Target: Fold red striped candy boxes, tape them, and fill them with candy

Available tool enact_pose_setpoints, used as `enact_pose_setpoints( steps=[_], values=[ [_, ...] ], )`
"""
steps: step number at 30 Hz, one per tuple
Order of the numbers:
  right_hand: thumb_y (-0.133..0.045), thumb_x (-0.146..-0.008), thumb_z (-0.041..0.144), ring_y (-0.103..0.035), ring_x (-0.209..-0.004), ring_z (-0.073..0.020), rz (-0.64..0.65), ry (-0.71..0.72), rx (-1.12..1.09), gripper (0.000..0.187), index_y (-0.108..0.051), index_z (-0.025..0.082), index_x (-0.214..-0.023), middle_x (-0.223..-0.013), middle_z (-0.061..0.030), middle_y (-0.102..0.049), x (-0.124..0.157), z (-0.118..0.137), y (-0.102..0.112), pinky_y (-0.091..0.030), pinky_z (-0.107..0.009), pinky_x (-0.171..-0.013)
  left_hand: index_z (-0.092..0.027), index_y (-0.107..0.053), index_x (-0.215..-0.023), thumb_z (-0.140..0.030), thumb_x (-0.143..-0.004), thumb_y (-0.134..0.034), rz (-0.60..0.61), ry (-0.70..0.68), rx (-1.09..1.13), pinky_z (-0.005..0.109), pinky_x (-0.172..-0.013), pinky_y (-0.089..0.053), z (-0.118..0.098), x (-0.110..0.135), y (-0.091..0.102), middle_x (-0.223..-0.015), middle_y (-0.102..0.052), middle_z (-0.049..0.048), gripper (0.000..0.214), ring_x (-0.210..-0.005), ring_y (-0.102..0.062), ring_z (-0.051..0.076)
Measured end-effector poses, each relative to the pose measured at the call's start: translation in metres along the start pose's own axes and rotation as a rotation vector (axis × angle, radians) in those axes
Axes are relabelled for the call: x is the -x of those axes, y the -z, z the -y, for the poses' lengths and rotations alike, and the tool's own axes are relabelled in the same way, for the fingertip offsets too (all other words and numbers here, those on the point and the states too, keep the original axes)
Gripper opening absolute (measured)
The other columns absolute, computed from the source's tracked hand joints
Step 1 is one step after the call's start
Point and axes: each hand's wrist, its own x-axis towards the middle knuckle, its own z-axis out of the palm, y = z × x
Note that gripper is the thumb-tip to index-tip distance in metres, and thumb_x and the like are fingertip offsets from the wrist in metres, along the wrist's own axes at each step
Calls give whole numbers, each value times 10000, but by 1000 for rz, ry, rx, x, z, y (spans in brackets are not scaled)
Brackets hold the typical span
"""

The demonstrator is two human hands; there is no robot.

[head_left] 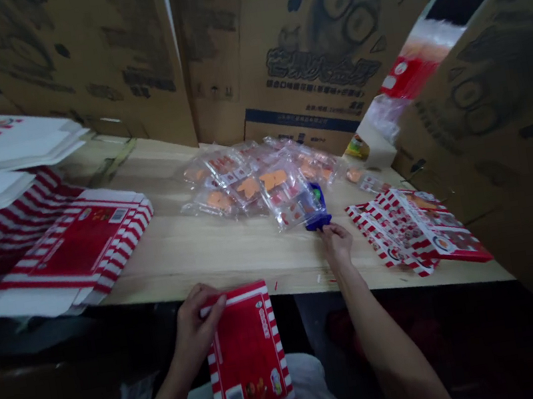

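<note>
My left hand [196,325] grips the top left corner of a red and white striped box [247,357] that rests upright on my lap. My right hand [337,242] reaches onto the wooden table [214,251], its fingers closed on the near edge of a clear plastic packet with a blue piece inside [309,209]. That packet lies at the front of a heap of clear packets with orange contents [257,177].
Flattened red and white striped cartons [73,254] are stacked on the table's left, with white sheets [0,150] behind. A smaller stack of printed striped cards [415,226] lies at the right. Large brown cardboard boxes [312,37] wall in the back and right.
</note>
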Motion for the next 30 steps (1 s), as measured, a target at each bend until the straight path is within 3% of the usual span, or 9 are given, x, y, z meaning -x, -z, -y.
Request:
enact_pose_setpoints(
  steps=[5,7,8,13,16,20,24,27,30],
  values=[
    [-707,-577,314,-501,-638,-82,-70,-11,-17,243,-508,184,-630,-672,66,-499,20,16,4,-509,-267,-709,-163,-662,-799,-253,-822,-617,-31,42,105,270,-773,-466,-1,3,-6,-857,-668,45,104,-830,-631,174],
    [-722,-615,318,-527,-679,-101,108,-34,21,224,-553,181,-667,-714,42,-530,37,38,-5,-507,-274,-709,-158,-663,-795,-250,-822,-612,-4,78,125,262,-745,-469,-2,2,-8,-823,-679,41,109,-791,-636,167],
    [-725,-647,323,-542,-708,-114,297,-43,69,212,-576,177,-682,-745,23,-552,45,52,-14,-501,-276,-708,-156,-661,-788,-248,-822,-609,12,89,127,258,-730,-467,-3,1,-9,-797,-677,36,111,-769,-633,163],
    [-628,-826,296,-541,-750,-130,1648,128,470,178,-614,151,-723,-802,-20,-585,81,114,-87,-438,-266,-729,-152,-650,-762,-229,-818,-587,61,85,136,252,-722,-465,-10,-5,-18,-777,-670,30,115,-760,-624,160],
    [-617,-818,208,-523,-706,-117,2058,276,718,97,-620,137,-752,-785,-8,-580,94,127,-126,-400,-236,-676,-154,-646,-755,-223,-816,-569,81,97,146,246,-698,-466,-15,-8,-21,-764,-668,27,120,-746,-620,158],
    [-630,-782,162,-514,-685,-123,2194,514,1043,40,-640,142,-748,-750,-8,-590,109,128,-151,-349,-223,-632,-156,-636,-718,-196,-790,-564,78,93,149,237,-674,-464,-21,-10,-22,-731,-664,21,109,-718,-617,152],
    [-677,-775,307,-523,-701,-156,2095,693,1270,190,-635,142,-689,-750,-46,-609,118,129,-157,-315,-242,-608,-157,-628,-705,-184,-780,-563,79,83,158,235,-658,-470,-23,-11,-21,-728,-668,24,103,-724,-627,155],
    [-733,-733,414,-527,-699,-160,2019,653,1266,291,-626,147,-691,-733,-43,-608,118,126,-154,-303,-242,-596,-157,-634,-721,-180,-787,-565,81,92,180,241,-659,-477,-22,-10,-19,-737,-668,25,99,-729,-629,156],
    [-781,-677,467,-499,-628,-127,1963,379,1088,372,-598,146,-720,-666,1,-582,110,112,-150,-304,-227,-566,-160,-639,-748,-190,-803,-566,85,98,184,250,-669,-481,-23,-6,-16,-746,-662,24,97,-728,-621,154]
  ],
)
